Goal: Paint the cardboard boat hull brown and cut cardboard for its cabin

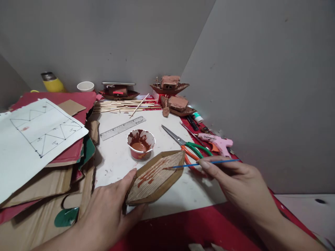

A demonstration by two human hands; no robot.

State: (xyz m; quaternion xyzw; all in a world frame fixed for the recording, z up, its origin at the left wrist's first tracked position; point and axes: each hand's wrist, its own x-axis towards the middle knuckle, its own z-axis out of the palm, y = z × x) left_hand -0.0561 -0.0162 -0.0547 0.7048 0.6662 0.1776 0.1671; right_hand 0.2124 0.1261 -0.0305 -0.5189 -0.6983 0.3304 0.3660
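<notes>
My left hand (112, 204) grips the near-left end of a small cardboard boat (163, 190), thumb below and fingers behind it. Its ribbed inner floor carries streaks of reddish-brown paint, mostly toward the upper left; the rest is bare cardboard. In my right hand (235, 183) a thin blue paintbrush (191, 165) is pinched between thumb and fingers. The brush's tip touches the boat's floor, right of the streaks. Just behind the boat stands a paper cup (140, 155) with brown paint inside and smeared up its walls.
Scissors (180, 140) with green and orange handles and a pink glue gun (218, 142) lie to the right. Behind are a clear ruler (123, 128), wooden sticks (117, 106) and several finished brown boats (170, 84). Stacked cardboard with a drawn template (39, 136) fills the left side.
</notes>
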